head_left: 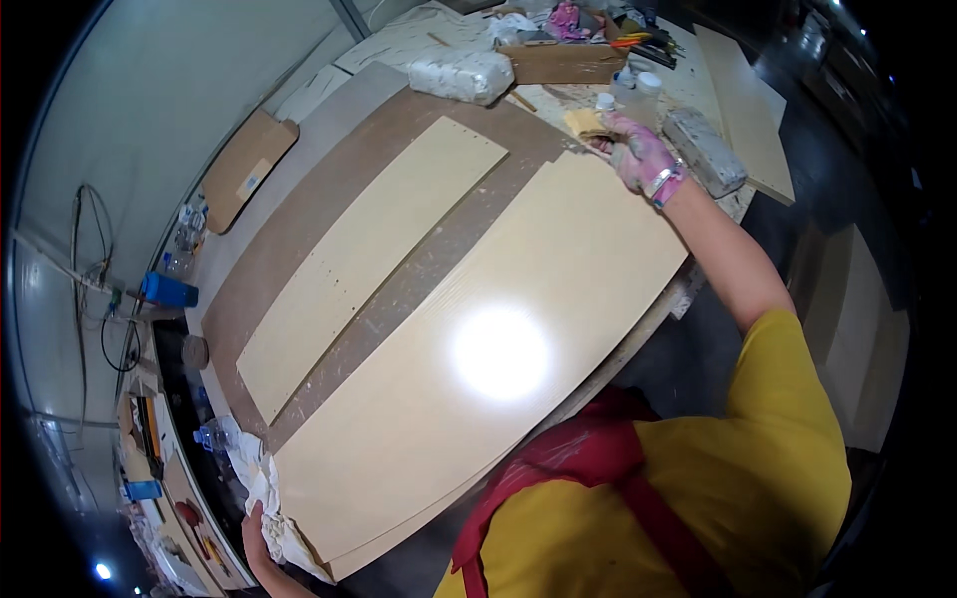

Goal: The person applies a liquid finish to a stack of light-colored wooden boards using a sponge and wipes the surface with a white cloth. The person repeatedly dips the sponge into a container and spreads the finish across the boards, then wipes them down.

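Observation:
A large pale wooden panel (399, 429) lies across the near part of the table, with another board edge showing under it. At its far right end is my right hand (641, 157), in a stained pink and grey glove. Its fingers are closed on a yellowish pad (586, 124), perhaps a sponge or folded sandpaper. By the panel's near left corner, my left hand (255, 528) grips a crumpled white cloth (264, 485); its fingers are partly hidden. Farther back lies a narrower pale board (369, 264) with small dark holes, parallel to the panel.
Beyond the boards sit a plastic-wrapped white block (461, 77) and a wooden box (563, 64) of tools and rags. Bottles (648, 88) and a greyish wrapped block (704, 151) stand near my right hand. Cardboard (249, 169), a blue container (169, 290) and a clear bottle (214, 435) line the left.

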The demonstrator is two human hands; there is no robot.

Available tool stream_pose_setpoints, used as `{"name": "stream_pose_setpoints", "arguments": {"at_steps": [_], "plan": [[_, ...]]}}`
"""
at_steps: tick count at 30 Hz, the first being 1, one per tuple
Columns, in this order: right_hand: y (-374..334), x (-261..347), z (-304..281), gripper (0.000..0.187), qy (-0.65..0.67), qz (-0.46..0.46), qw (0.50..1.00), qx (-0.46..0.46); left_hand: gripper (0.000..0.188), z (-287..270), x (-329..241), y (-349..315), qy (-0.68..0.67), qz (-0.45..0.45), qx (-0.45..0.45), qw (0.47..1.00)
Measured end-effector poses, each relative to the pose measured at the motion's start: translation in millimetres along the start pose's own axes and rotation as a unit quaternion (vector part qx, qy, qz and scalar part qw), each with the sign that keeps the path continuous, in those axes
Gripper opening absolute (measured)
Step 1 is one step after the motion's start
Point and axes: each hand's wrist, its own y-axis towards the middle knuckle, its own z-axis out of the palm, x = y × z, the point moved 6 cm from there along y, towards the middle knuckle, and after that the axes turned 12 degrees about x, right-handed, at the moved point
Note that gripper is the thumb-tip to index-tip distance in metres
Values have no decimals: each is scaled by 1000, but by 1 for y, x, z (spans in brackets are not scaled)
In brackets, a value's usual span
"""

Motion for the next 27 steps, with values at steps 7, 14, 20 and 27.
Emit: {"name": "stream_pose_setpoints", "arguments": {"at_steps": [7,14,20,27], "plan": [[9,-6,21,24,-27,16,999,-6,46,0,7,1,-19,-7,5,1000],[21,25,19,37,51,-43,998,0,44,-5,3,-25,-3,40,-70,997],[-4,100,68,47,259,-19,875,408,41,-57,-36,-93,57,157,-316,934],[-59,81,16,41,261,-92,944,182,39,-6,6,-109,127,105,-330,929]]}}
